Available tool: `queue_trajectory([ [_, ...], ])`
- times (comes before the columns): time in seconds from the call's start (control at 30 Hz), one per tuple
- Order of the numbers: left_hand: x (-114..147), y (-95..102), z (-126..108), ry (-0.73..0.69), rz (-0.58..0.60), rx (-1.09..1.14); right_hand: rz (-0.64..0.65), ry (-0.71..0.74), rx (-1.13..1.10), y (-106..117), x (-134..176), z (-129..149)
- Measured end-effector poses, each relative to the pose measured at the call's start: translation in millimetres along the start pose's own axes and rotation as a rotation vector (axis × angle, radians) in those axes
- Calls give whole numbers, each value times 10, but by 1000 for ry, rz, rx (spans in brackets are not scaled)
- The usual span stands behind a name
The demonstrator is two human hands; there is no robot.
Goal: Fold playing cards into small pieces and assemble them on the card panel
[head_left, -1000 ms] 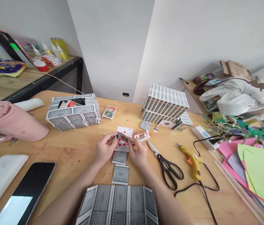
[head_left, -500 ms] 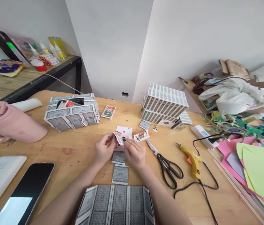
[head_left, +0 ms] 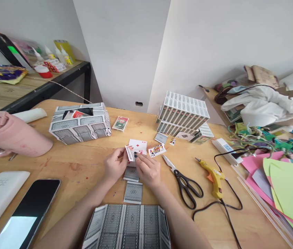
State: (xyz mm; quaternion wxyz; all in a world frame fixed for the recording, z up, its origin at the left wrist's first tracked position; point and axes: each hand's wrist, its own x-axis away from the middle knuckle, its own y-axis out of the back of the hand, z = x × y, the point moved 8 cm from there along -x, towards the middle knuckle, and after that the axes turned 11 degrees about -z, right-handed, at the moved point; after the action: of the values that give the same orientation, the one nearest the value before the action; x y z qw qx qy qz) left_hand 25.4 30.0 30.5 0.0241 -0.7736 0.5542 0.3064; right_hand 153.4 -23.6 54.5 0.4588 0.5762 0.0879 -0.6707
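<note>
Left hand (head_left: 115, 164): thumb and fingers closed on a tilted card (head_left: 129, 154), basically pinching it by the left side.
Right hand (head_left: 148, 168): fingers bunched together, tips right up against that same card. Can't tell if they're gripping it or just pressing.
Tilted card: sits between the two hands, over some red-suited cards (head_left: 137, 143) lying on the counter (head_left: 81, 166).
Patterned cards: one back-up card (head_left: 131, 174) just on the near side of the hands, plus another back-up card (head_left: 133, 192) closer to the body.
Near box: a card-covered box (head_left: 128, 221) between the forearms.
Jack card (head_left: 157, 150): face up, just beyond the right hand and off to its right.
Tools: scissors (head_left: 188, 188) right of the right hand, yellow glue gun (head_left: 215, 176) further out that way.
Beyond the hands: another card-covered box (head_left: 81, 129) to the left, a card pack (head_left: 121, 123) beside it, and a big stack of card packs (head_left: 183, 114) to the right.
Far left of the hands: phone (head_left: 29, 207) and pink tumbler (head_left: 21, 135).
</note>
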Motion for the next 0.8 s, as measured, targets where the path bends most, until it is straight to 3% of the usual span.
queue_trajectory([
  [0.2, 24, -52, -9, -9, -36, -54, -177, -445, 34, 107, 62, -360],
  [0.3, 50, -112, 38, 13, -4, 15, -199, -562, 45, 130, 113, -475],
  [0.5, 45, -115, 174, 189, -29, 140, -166, -559, -29, 81, 104, -430],
  [0.6, 26, -120, 198, 282, -31, 224, -151, -485, -114, 40, 50, -320],
  [0.73, 11, -141, 188, 319, -23, 274, -107, -316, -133, -4, 0, -166],
  [0.8, 16, -162, 184, 312, -15, 259, -122, -347, -79, 13, 28, -213],
])
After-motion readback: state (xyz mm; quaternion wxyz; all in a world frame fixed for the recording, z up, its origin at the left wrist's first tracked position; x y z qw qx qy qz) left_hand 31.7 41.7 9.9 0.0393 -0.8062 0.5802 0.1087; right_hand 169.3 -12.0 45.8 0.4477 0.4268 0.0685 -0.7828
